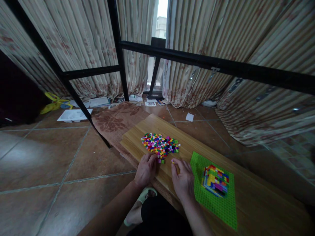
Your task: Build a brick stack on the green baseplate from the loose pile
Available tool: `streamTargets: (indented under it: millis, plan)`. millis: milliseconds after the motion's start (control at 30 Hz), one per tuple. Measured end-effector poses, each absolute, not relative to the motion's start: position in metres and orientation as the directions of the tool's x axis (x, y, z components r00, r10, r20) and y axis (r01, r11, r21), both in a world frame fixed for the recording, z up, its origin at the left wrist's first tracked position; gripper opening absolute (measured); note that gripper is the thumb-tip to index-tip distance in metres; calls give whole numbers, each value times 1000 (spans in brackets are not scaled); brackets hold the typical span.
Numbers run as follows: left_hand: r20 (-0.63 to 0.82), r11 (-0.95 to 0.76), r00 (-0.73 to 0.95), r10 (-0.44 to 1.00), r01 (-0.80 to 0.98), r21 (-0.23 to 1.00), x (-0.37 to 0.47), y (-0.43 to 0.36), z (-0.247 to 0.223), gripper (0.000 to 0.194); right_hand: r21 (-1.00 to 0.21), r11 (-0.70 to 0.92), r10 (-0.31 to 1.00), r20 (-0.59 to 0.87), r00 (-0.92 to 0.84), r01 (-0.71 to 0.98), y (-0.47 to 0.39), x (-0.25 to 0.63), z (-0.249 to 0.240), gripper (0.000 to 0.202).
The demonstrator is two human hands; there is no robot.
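A loose pile of small coloured bricks (159, 143) lies on the wooden table (140, 129). At the pile's near edge is my left hand (146, 168), fingers bent together beside a few pink and green bricks (161, 161); whether it grips one is hidden. My right hand (182, 177) pinches a small pink and yellow brick (173, 161) between thumb and forefinger, just right of the pile. To its right a green baseplate (214, 209) carries a multicoloured block structure (216, 181), built of several layers.
A black metal frame (209, 62) crosses above the table. Brown patterned cloth (115, 121) lies beyond and under the table's left end. On the tiled floor are a white tray (73, 115), papers (189, 117) and a yellow bag (52, 102). Striped curtains (197, 29) hang behind.
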State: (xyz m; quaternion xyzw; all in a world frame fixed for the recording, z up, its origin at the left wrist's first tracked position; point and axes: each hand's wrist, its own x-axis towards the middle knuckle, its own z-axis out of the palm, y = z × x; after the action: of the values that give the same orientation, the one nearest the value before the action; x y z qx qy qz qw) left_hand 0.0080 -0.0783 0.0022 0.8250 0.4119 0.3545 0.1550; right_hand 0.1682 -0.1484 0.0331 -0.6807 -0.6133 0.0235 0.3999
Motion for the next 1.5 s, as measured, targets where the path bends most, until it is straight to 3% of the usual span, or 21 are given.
streamTargets:
  millis: [133, 300, 500, 833, 1067, 1267, 1500]
  plan:
    - [458, -618, 417, 785, 570, 541, 7, -77, 0, 20, -751, -25, 836, 347, 425, 660, -195, 173, 39, 25]
    - [474, -615, 403, 783, 613, 496, 8, -74, 1, 21, -871, -142, 724, 233, 650, 470, -252, 198, 42, 21]
    - [466, -598, 395, 791, 658, 457, 9, -71, 2, 27, -912, -179, 544, 220, 809, 369, -273, 240, 46, 20]
    - [438, -585, 410, 800, 695, 417, 9, -67, -2, 30, -949, -62, 479, 242, 843, 308, -258, 261, 47, 23]
    - [437, -581, 409, 801, 708, 402, 10, -68, -1, 30, -904, -98, 506, 315, 803, 416, -257, 266, 48, 21]
    - [453, -584, 401, 796, 706, 401, 11, -69, -1, 29, -655, -149, 595, 539, 596, 741, -250, 272, 55, 15]
    - [458, -600, 423, 782, 709, 370, 10, -69, 0, 30, -551, -158, 621, 590, 516, 820, -243, 272, 48, 16]
